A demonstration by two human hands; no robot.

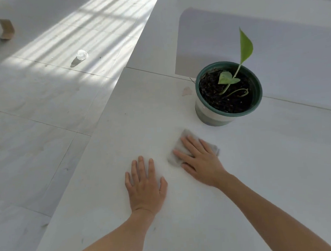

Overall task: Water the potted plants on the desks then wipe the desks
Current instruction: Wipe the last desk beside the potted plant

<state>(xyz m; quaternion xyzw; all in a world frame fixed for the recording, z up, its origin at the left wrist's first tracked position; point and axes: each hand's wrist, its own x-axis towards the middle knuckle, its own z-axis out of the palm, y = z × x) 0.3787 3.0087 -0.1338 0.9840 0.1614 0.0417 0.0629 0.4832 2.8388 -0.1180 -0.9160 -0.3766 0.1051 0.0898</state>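
Hands both flat, fingers straight: left hand [144, 186] on bare tabletop [268, 158], right hand [200, 160] pressing grey cloth [178, 153]. Cloth mostly covered, edges blurred.

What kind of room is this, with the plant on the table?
Probably an office or study room, though that's a guess. There is a white desk with a potted plant on it, a pale divider panel behind the plant, and a tiled floor striped with sunlight.
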